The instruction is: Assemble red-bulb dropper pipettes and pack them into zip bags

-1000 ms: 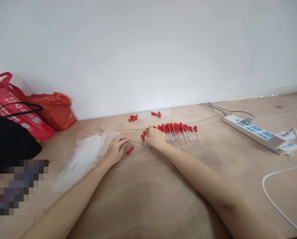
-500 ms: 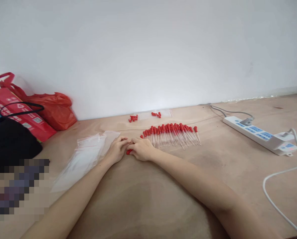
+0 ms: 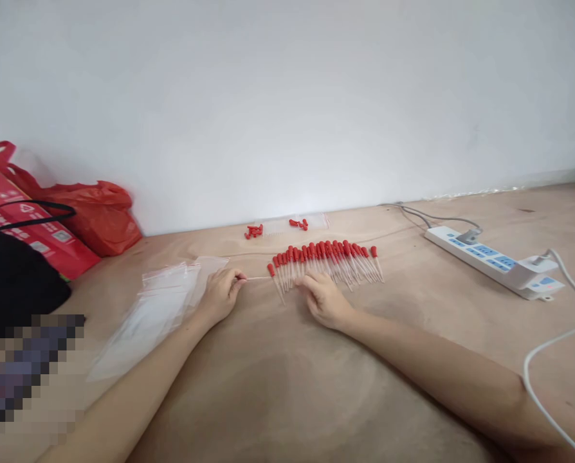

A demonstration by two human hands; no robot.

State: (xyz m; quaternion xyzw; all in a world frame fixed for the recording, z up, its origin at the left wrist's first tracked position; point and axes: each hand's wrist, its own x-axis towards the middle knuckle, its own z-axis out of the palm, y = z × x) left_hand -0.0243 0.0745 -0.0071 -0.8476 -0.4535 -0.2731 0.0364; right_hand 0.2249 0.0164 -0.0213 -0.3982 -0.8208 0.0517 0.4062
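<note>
My left hand (image 3: pixel 222 292) is closed in a pinch on a thin clear pipette tube (image 3: pixel 257 278), which sticks out to the right, level, towards the row. Any red bulb on its held end is hidden in the fingers. My right hand (image 3: pixel 323 299) is apart from it, its fingers loosely bent and spread over the lower tubes of the row, with nothing visible in them. The droppers (image 3: pixel 328 249) lie side by side in a fan, red bulbs away from me and clear tips towards me. One dropper (image 3: pixel 271 271) lies slanted at the left end.
Clear zip bags (image 3: pixel 164 308) lie by my left forearm. Loose red bulbs (image 3: pixel 254 231) and a small clear bag (image 3: pixel 319 220) are near the wall. A power strip (image 3: pixel 492 260) with a white cable (image 3: pixel 529 360) is on the right; red bags (image 3: pixel 99 215) stand on the left.
My hands were together around a red bulb and have parted. My right hand moved right to the row, the bulb no longer shows, and a clear tube now shows from my left fingers.
</note>
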